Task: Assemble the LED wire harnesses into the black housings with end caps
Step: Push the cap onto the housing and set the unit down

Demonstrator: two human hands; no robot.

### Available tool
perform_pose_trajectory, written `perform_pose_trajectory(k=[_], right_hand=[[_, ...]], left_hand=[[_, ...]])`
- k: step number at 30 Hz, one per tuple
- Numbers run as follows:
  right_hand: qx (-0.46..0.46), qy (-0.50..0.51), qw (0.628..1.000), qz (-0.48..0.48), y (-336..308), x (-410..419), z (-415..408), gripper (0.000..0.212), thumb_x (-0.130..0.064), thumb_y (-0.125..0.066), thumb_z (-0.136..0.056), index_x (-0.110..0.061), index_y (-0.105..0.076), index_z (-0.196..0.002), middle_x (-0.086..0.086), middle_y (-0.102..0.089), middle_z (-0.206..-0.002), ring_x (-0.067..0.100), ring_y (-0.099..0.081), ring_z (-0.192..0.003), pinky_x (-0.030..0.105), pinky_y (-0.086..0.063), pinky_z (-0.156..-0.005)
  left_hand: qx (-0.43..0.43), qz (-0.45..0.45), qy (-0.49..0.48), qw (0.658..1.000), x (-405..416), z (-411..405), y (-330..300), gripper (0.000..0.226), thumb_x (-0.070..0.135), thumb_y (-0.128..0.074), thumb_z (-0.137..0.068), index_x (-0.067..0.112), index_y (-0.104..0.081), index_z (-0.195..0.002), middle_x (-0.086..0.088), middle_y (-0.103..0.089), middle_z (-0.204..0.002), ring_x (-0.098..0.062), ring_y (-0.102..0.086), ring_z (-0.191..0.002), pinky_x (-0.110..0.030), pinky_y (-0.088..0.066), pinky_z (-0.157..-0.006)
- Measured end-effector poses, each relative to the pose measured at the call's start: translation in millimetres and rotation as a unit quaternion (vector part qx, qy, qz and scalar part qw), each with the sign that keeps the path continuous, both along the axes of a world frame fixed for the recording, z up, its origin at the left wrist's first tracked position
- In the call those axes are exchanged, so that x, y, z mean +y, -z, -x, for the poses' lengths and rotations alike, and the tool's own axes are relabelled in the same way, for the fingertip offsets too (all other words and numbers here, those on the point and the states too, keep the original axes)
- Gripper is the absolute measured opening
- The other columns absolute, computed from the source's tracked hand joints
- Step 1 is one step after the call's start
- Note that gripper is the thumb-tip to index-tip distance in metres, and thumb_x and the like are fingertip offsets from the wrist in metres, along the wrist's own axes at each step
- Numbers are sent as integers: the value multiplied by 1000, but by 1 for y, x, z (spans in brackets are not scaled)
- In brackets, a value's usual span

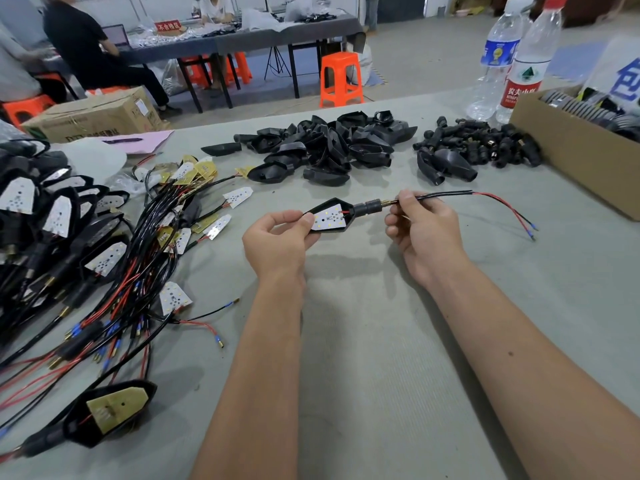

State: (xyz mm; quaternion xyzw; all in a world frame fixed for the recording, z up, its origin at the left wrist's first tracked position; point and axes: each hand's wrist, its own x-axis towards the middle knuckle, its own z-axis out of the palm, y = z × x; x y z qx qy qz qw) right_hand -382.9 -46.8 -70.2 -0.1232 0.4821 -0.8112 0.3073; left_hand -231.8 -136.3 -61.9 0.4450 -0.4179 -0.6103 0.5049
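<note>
My left hand (pixel 277 239) grips a black housing (pixel 341 226) with a white LED board (pixel 329 219) seated in it, thumb pressing on the board. A black end cap (pixel 367 207) sits at the housing's neck, with a brass tip beside it. My right hand (pixel 420 230) pinches the black wire (pixel 446 195) just past the cap; its red and black leads trail right to blue-tipped ends (pixel 533 227). Empty housings (pixel 332 147) are piled behind, end caps (pixel 485 147) to their right. Loose LED harnesses (pixel 145 237) are heaped on the left.
Assembled units (pixel 52 216) are stacked at far left, and one unit with a yellow board (pixel 110 410) lies near the front left. A cardboard box (pixel 571 147) and two water bottles (pixel 519 64) stand at the right. People sit at a far table beside orange stools.
</note>
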Motion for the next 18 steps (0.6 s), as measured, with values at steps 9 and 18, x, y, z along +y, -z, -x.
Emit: perform_pose_trajectory(k=[9, 18], right_hand=[[48, -4, 998, -25, 1, 1, -2, 11, -9, -69, -98, -6, -66, -87, 4, -67, -66, 13, -58, -54, 21, -44, -46], [32, -15, 999, -32, -1, 5, -1, 12, -11, -72, -96, -4, -67, -88, 6, -68, -67, 14, -59, -54, 21, -44, -46]], left_hand=[[-13, 0, 12, 1000, 1, -3, 4, 13, -6, -80, -82, 0, -68, -81, -21, -73, -90, -27, -76, -77, -24, -60, -64], [0, 7, 47, 999, 2, -6, 1, 15, -8, -78, -83, -2, -65, -81, -17, -71, -83, -17, -75, -67, -23, -60, -64]])
